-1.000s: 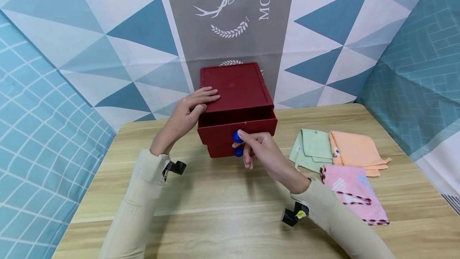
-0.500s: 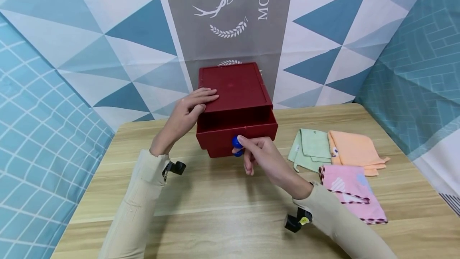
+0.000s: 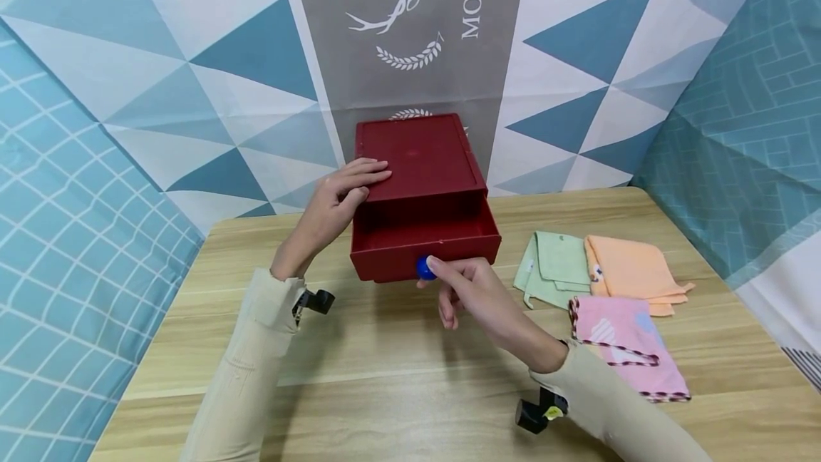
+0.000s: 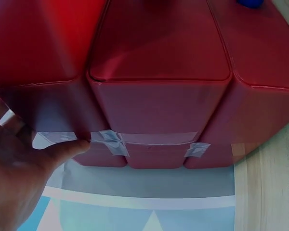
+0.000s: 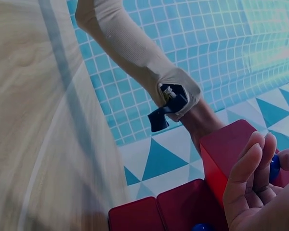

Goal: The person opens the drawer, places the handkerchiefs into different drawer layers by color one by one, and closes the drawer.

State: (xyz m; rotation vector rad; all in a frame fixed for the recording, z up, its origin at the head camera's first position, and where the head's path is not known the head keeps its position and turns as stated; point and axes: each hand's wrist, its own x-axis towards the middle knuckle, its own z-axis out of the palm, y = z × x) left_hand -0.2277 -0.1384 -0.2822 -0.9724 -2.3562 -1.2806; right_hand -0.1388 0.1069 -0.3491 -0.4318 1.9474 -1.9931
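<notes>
A dark red drawer cabinet (image 3: 417, 155) stands against the backdrop, its top drawer (image 3: 385, 262) pulled partway out. I see bare red inside that drawer. My left hand (image 3: 330, 205) rests on the cabinet's top left edge, fingers extended over the top and thumb along the side. In the left wrist view, the left thumb (image 4: 62, 153) lies against the cabinet's side near strips of clear tape (image 4: 111, 139). My right hand (image 3: 474, 291) pinches the top drawer's round blue knob (image 3: 424, 268) between thumb and fingers. A lower blue knob (image 5: 202, 227) shows in the right wrist view.
To the right on the wooden table (image 3: 398, 391) lie a folded green cloth (image 3: 558, 262), an orange cloth (image 3: 635, 269) and a pink cloth (image 3: 635, 348). A patterned backdrop (image 3: 256, 55) rises directly behind the cabinet.
The top drawer has slid further out toward me, with my right hand moving back while pinching its knob. The lower knob is now hidden in the head view. My left hand stays in place.
</notes>
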